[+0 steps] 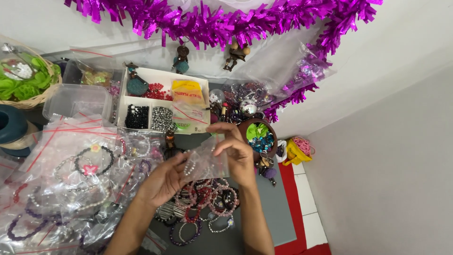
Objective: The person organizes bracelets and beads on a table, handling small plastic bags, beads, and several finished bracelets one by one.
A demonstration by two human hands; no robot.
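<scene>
Magenta foil tinsel [222, 21] at 12 o'clock; white divided box [163, 101] at 11 with black beads [137, 116], silver beads [163, 119], red beads [155, 90]; clear bag [206, 160] at centre; green flowers [19, 85] in tan basket [35, 99] at 10; brown bowl [257, 137] with green, blue bits; pink, red, purple bracelets [203, 203] at 6; yellow bag [295, 153] at 3; red mat edge [290, 212] at 5

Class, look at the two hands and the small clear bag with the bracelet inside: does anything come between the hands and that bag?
Nothing visible does. The left hand and the right hand both hold the small clear bag directly, above the pile of bead bracelets. The pale bracelet inside is separated from the fingers only by the bag's plastic.
</scene>
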